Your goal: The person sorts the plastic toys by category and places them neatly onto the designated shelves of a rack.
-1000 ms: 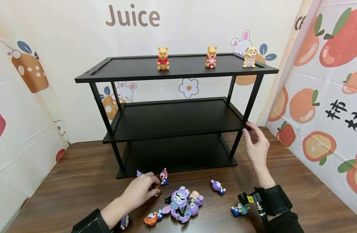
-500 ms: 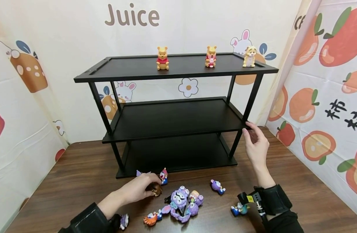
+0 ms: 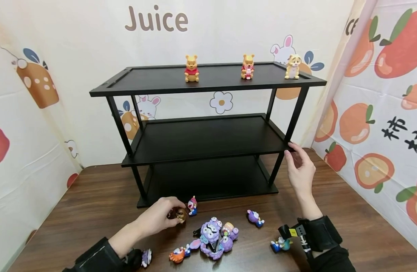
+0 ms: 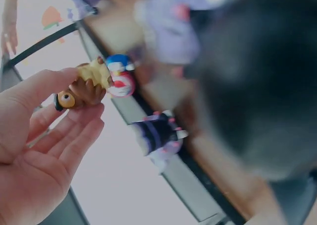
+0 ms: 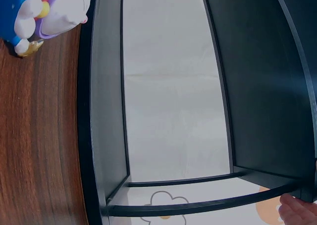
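Observation:
My left hand (image 3: 156,218) pinches a small brown owl figurine (image 3: 181,215) between thumb and fingers, low over the table in front of the shelf's left part. The left wrist view shows the owl figurine (image 4: 89,88) tilted, with a yellow belly and a large round eye. My right hand (image 3: 301,170) grips the right front corner of the middle tier of a black three-tier shelf (image 3: 208,136). Only its fingertips (image 5: 295,211) show in the right wrist view. A figurine with a pink hat (image 3: 192,206) stands just right of the owl.
Three yellow figurines, one being a red-shirted bear (image 3: 192,69), stand on the top tier. On the brown table (image 3: 76,215) lie a purple figurine cluster (image 3: 213,238), an orange-haired figurine (image 3: 178,254), a purple figurine (image 3: 255,218) and a blue-green one (image 3: 280,244).
My left hand has drawn slightly left and turned, bringing the owl figurine more into view. A purple figurine behind it is now hidden in the head view. My right hand stays on the shelf.

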